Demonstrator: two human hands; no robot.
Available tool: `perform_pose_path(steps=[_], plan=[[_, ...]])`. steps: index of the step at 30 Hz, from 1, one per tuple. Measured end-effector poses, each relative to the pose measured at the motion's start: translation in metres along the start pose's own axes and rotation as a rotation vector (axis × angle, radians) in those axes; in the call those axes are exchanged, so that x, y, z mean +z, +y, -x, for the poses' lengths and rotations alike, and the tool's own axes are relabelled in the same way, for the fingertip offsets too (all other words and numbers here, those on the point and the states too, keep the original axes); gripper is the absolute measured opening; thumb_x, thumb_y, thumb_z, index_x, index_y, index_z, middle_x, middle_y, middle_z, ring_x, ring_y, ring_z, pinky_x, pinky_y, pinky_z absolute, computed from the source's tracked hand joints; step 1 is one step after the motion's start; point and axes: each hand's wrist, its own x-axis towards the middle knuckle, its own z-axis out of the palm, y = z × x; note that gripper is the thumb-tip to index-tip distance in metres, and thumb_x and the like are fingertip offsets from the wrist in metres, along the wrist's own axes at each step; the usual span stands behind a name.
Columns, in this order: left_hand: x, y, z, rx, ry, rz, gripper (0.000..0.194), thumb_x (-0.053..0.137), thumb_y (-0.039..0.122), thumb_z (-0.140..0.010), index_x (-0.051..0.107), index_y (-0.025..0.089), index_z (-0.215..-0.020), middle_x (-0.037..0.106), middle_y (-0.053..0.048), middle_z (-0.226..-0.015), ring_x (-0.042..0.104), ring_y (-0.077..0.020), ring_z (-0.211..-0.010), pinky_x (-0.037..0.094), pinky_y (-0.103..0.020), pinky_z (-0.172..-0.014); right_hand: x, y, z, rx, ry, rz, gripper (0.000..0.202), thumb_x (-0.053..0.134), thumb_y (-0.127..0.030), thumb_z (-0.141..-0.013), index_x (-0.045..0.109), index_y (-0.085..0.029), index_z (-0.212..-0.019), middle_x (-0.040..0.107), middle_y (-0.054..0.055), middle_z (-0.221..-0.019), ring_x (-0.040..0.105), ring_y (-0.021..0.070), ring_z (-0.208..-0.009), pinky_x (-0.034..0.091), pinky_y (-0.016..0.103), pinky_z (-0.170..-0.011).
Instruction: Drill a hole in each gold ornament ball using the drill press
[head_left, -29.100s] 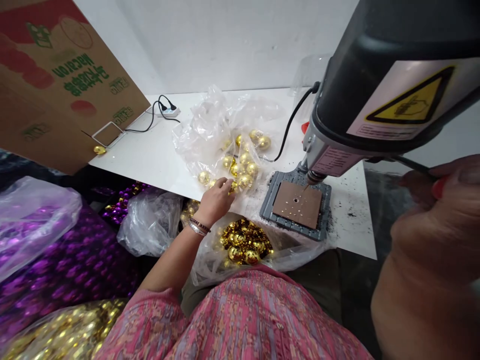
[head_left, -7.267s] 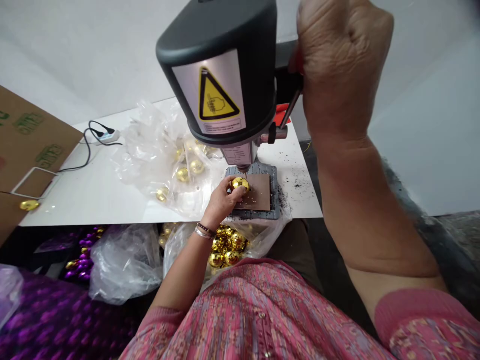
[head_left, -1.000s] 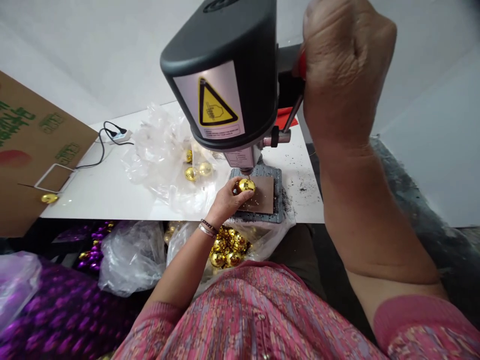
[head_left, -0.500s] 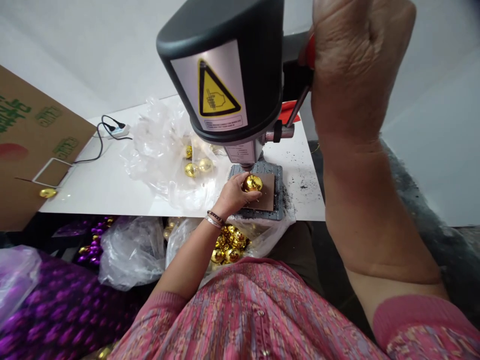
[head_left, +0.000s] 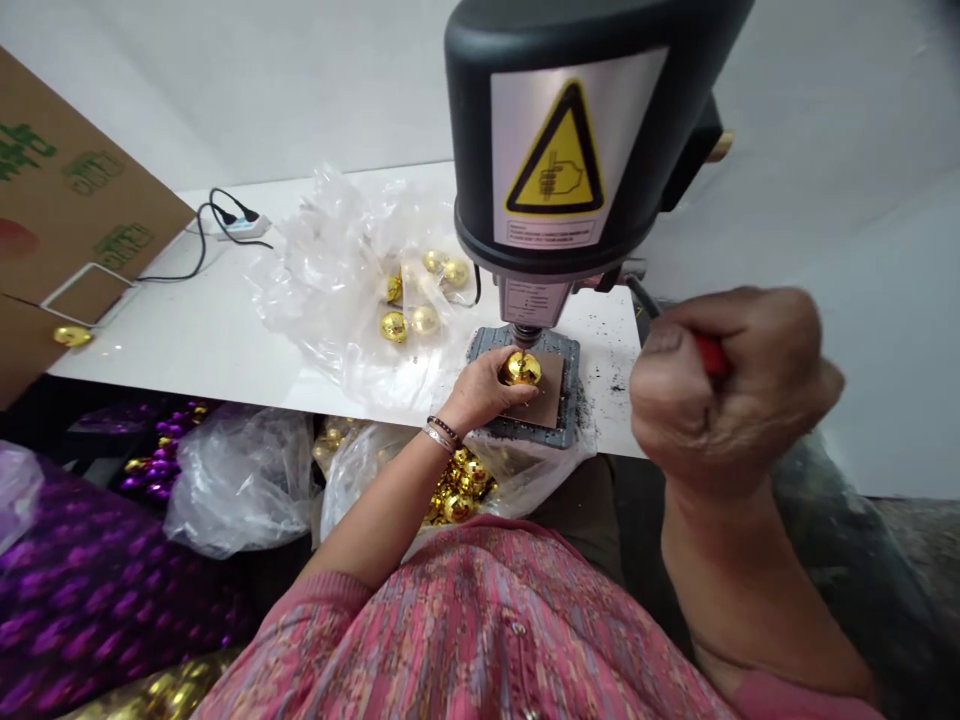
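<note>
Fingers [head_left: 491,372] of the left hand [head_left: 480,392] are pinching a gold ball [head_left: 522,368] from its near side, pressing it down onto the brown pad [head_left: 551,395] of the drill press base [head_left: 571,385], right under the spindle [head_left: 525,334]. The right hand [head_left: 724,390], nearer the person and well to the right of the ball, is closing in a tight fist around a red-tipped feed lever [head_left: 709,352]. Judging by the low fist and the spindle meeting the ball's top, the drilling stroke is in hand; the next move is calling for a steady hold on the ball while the lever is eased. Beyond the left hand, on the bench [head_left: 225,340], a clear bag [head_left: 337,270] is holding more gold balls [head_left: 411,322].
</note>
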Motion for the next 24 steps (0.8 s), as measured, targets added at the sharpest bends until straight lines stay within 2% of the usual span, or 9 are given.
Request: perform_pose_path(steps=[4,8,13,24], plan=[[0.0,-0.001,0.0,0.033,0.005,-0.01,0.032,0.091,0.024,-0.073,0.079,0.019,-0.102,0.078,-0.001,-0.097,0.068,-0.0204,-0.093,0.053,-0.029,-0.085,0.01,0.017,0.023,-0.23,0.066,-0.003,0.01,0.048,-0.027,-0.098,0.056,-0.023,-0.092,0.053,-0.002,-0.076,0.052,0.0108,-0.075,0.042,0.029,-0.074],[0.0,-0.001,0.001,0.049,-0.014,-0.028,0.037,0.09,0.025,-0.076,0.079,0.019,-0.111,0.079,-0.001,-0.102,0.069,-0.0205,-0.095,0.055,-0.03,-0.088,0.02,0.029,0.03,-0.281,0.072,-0.012,0.007,0.05,-0.026,-0.097,0.052,-0.022,-0.091,0.054,-0.001,-0.076,0.054,0.0111,-0.072,0.04,0.03,-0.069],[0.001,-0.001,0.003,0.042,-0.018,-0.077,0.043,0.087,0.023,-0.08,0.078,0.019,-0.122,0.08,-0.003,-0.111,0.071,-0.0222,-0.1,0.055,-0.031,-0.091,0.03,0.038,0.033,-0.374,0.148,-0.087,0.006,0.048,-0.021,-0.096,0.054,-0.022,-0.095,0.055,-0.001,-0.078,0.055,0.0109,-0.073,0.045,0.03,-0.073],[0.005,-0.005,0.002,0.068,0.001,-0.161,0.044,0.086,0.027,-0.084,0.077,0.018,-0.126,0.079,-0.005,-0.116,0.07,-0.0221,-0.102,0.053,-0.031,-0.091,0.046,0.048,0.049,-0.38,0.187,-0.14,0.006,0.048,-0.019,-0.097,0.052,-0.021,-0.094,0.052,-0.001,-0.077,0.062,0.0122,-0.082,0.05,0.029,-0.078]])
